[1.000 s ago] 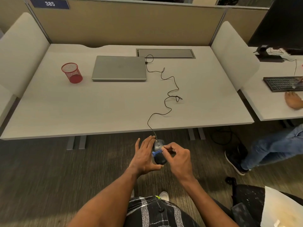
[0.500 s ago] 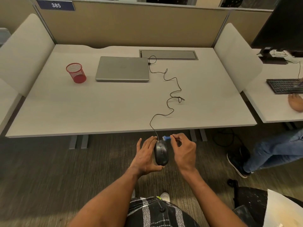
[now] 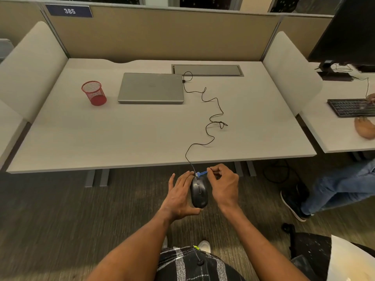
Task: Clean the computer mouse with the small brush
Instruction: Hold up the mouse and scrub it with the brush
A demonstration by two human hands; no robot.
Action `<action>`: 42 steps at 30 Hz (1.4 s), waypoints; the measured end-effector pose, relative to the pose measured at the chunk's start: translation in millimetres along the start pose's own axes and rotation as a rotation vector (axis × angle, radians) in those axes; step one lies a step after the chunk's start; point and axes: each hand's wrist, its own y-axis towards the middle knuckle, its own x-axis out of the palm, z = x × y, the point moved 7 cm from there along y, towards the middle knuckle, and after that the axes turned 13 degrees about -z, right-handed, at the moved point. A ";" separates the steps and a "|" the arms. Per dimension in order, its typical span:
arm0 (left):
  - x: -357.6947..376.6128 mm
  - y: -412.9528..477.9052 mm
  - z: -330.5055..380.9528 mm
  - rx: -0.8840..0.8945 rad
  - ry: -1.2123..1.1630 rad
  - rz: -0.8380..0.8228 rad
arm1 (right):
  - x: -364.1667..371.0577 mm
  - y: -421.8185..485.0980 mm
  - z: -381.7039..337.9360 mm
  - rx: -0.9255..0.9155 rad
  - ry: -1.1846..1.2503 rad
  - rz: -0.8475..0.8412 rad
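Observation:
A black wired computer mouse (image 3: 199,193) is held in front of the desk edge, above the floor. My left hand (image 3: 180,196) grips it from the left, thumb curled under its near end and fingers along its side. My right hand (image 3: 224,184) pinches a small blue brush (image 3: 202,173) by its handle, with the brush tip touching the mouse's far end where the cable leaves it. The black cable (image 3: 213,118) runs up over the desk to the laptop.
On the pale desk (image 3: 101,138) lie a shut grey laptop (image 3: 151,87) and a red mesh cup (image 3: 93,93). To the right, another person's hand (image 3: 364,127) rests near a keyboard (image 3: 351,107), and their legs (image 3: 334,191) stretch under that desk.
The brush has moved from the middle of the mouse's top to its far end near the cable. My left hand keeps the same hold on the mouse.

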 end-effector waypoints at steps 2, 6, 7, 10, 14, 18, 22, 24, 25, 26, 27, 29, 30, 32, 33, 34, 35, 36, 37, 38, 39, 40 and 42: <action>1.2 -2.1 -1.6 0.000 -0.001 -0.003 | 4.1 1.0 1.0 0.025 0.003 -0.053; 2.5 -4.6 -3.8 -0.008 -0.004 -0.004 | -5.9 6.5 -0.7 0.033 -0.007 -0.008; 2.1 -4.8 -3.9 -0.006 -0.002 -0.002 | -8.6 7.2 -3.3 0.013 -0.023 0.000; 1.1 -3.9 -3.9 -0.005 0.020 -0.008 | -5.9 8.3 -13.3 -0.067 -0.121 -0.086; 3.9 -4.7 -2.6 0.010 0.052 -0.022 | -0.2 12.9 -22.6 -0.049 -0.291 -0.202; 3.4 -3.0 -1.9 0.000 0.065 -0.028 | -0.2 15.4 -36.5 -0.096 -0.319 -0.187; 0.8 -2.4 -2.8 -0.003 0.065 -0.026 | 3.3 17.9 -39.6 -0.017 -0.455 -0.269; 0.1 -2.6 -3.5 -0.001 0.070 -0.021 | 1.8 20.6 -42.2 0.008 -0.497 -0.287; -0.4 -2.3 -3.6 0.000 0.066 -0.017 | 0.5 21.5 -43.7 0.013 -0.494 -0.287; -1.0 -1.6 -3.7 0.001 0.059 -0.014 | -0.3 22.1 -45.4 0.017 -0.491 -0.288; -1.5 -0.9 -3.8 0.000 0.050 -0.013 | -0.5 21.6 -47.2 0.019 -0.498 -0.293; -1.8 0.8 -3.9 -0.007 0.041 -0.015 | 1.4 19.7 -49.3 0.017 -0.532 -0.322; -1.5 1.3 -4.0 -0.011 0.042 -0.017 | 2.6 18.7 -48.9 0.019 -0.556 -0.343; -0.9 1.7 -5.1 -0.017 0.042 -0.018 | 3.6 18.5 -46.6 0.050 -0.596 -0.387; -0.8 1.9 -5.6 -0.019 0.041 -0.018 | 2.7 18.9 -46.0 0.069 -0.597 -0.403; -1.1 1.9 -5.9 -0.019 0.041 -0.018 | 1.1 18.9 -46.9 0.076 -0.587 -0.408; -1.4 2.4 -5.7 -0.018 0.042 -0.018 | -0.6 18.2 -49.4 0.067 -0.573 -0.406; -1.7 3.0 -5.1 -0.017 0.041 -0.017 | -1.6 17.7 -52.5 0.054 -0.564 -0.407; -2.2 3.8 -4.4 -0.015 0.038 -0.015 | -1.0 16.8 -54.7 0.046 -0.573 -0.428; -2.9 4.7 -3.7 -0.014 0.034 -0.011 | 1.0 16.6 -55.5 0.057 -0.600 -0.469; -3.4 5.2 -3.2 -0.015 0.032 -0.006 | 3.6 16.4 -55.1 0.087 -0.636 -0.523; -3.8 5.7 -3.0 -0.017 0.033 -0.002 | 5.8 17.0 -53.3 0.129 -0.664 -0.576; -3.1 5.8 -3.3 -0.020 0.043 -0.002 | 8.1 18.4 -50.8 0.184 -0.695 -0.649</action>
